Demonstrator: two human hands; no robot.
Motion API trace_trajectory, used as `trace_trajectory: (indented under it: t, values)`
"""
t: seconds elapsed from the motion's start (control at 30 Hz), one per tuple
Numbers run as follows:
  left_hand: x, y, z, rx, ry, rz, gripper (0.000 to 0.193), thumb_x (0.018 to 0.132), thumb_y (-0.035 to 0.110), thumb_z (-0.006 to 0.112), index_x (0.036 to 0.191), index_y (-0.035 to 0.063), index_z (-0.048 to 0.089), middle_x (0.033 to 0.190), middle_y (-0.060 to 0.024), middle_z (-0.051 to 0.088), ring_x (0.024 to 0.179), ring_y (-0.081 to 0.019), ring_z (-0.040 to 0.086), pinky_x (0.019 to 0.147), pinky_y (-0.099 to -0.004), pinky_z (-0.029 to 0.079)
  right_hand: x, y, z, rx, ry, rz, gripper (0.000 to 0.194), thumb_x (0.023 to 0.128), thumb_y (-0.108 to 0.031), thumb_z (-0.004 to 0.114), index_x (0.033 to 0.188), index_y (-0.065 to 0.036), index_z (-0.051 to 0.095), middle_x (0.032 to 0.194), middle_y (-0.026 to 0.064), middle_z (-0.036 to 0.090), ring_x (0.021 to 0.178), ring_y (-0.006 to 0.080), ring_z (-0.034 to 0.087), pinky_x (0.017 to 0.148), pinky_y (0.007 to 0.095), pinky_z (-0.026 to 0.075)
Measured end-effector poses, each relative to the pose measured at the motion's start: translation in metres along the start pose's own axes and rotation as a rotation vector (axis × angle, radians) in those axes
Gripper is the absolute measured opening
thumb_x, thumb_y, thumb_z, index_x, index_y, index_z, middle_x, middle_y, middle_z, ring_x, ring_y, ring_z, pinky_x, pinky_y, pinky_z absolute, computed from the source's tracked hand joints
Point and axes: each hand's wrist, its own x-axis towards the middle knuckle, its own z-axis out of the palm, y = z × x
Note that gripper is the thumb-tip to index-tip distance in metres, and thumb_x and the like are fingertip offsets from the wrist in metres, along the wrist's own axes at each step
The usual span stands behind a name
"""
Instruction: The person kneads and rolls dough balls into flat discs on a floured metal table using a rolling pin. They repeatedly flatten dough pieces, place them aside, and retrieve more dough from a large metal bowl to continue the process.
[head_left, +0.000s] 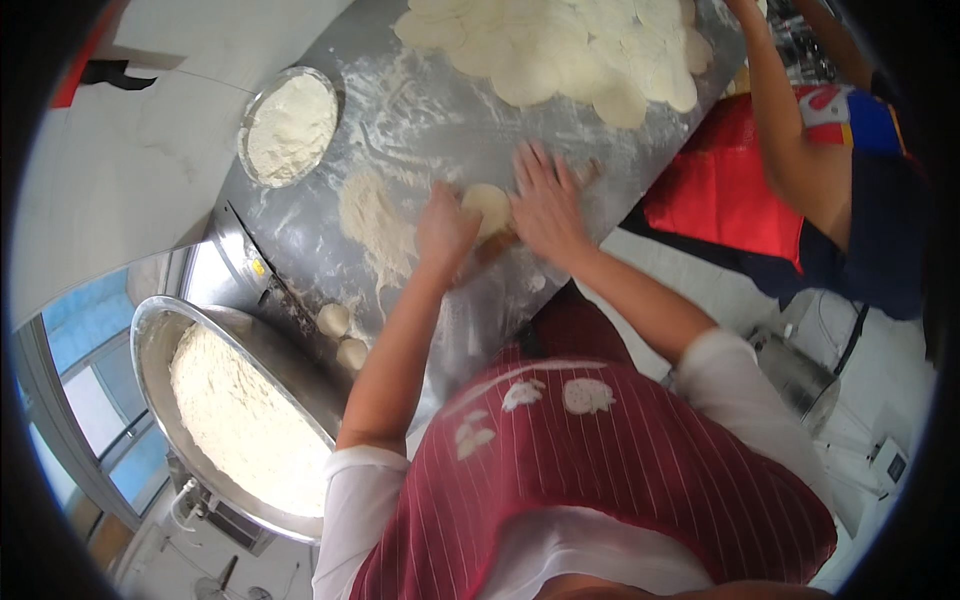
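Observation:
A small flat round of dough (487, 209) lies on the floured metal tabletop between my hands. My left hand (448, 229) has its curled fingers at the round's left edge, pinching it. Across a wooden rolling pin (496, 246) rests my right hand (550, 210), its palm over the pin and its fingers stretched forward. The pin's far end shows past that hand, while its middle is covered. Both hands are somewhat blurred. Loose flour (367, 214) is heaped just left of my left hand. Two dough pieces (334, 320) sit near the table's left edge.
Overlapping rolled dough rounds (555, 52) cover the far part of the table. A bowl of flour (291, 127) stands at the far left. Beside the near left edge is a large metal basin (240, 420) of flour. A co-worker's arm (780, 127) reaches in from the right.

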Motion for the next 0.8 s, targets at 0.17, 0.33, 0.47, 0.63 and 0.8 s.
trace_trajectory:
  t: [0.17,0.33,0.47,0.63,0.8]
  values:
    - [0.039,0.016,-0.024,0.315,-0.204,0.173,0.035,0.079,0.033,0.065,0.095,0.0015,0.067,0.096,-0.0196,0.066,0.091,-0.0396,0.062,0.080,-0.0481,0.048,0.120,-0.027,0.032,-0.003,0.188,-0.008,0.064,0.094,-0.035,0.048,0.142,0.006,0.036,0.151,0.0202,0.032,0.144,0.0301,0.023,0.117,0.0462,0.016]
    - [0.016,-0.023,-0.013,-0.127,0.049,0.203,0.023,0.081,0.022,0.068,0.087,0.0001,0.066,0.095,-0.0176,0.065,0.079,-0.0360,0.063,0.072,-0.0410,0.050,-0.011,-0.003,0.001,0.058,-0.008,0.031,0.064,0.094,-0.034,0.049,0.142,0.006,0.035,0.153,0.0185,0.030,0.144,0.0298,0.022,0.118,0.0484,0.014]
    - [-0.017,-0.027,0.016,-0.266,0.037,-0.093,0.019,0.081,0.019,0.062,0.087,0.0018,0.068,0.099,-0.0224,0.066,0.096,-0.0384,0.063,0.083,-0.0438,0.050,-0.006,-0.004,0.003,-0.015,0.022,0.043,0.063,0.094,-0.034,0.048,0.141,0.007,0.038,0.152,0.0182,0.031,0.144,0.0301,0.023,0.117,0.0499,0.015]
    - [0.042,0.011,-0.018,0.165,-0.227,0.047,0.026,0.083,0.025,0.060,0.095,0.0045,0.068,0.100,-0.0219,0.064,0.093,-0.0399,0.062,0.081,-0.0463,0.049,0.122,-0.026,0.029,-0.013,0.254,0.006,0.062,0.095,-0.035,0.044,0.139,0.008,0.041,0.149,0.0194,0.036,0.142,0.0302,0.027,0.116,0.0474,0.017]
    - [0.016,-0.033,0.008,-0.033,0.185,0.182,0.032,0.082,0.020,0.059,0.107,0.0014,0.067,0.105,-0.0246,0.062,0.097,-0.0422,0.060,0.083,-0.0479,0.047,0.004,-0.007,0.008,0.049,0.048,-0.019,0.060,0.094,-0.033,0.046,0.139,0.007,0.041,0.149,0.0186,0.036,0.143,0.0305,0.025,0.117,0.0488,0.015]
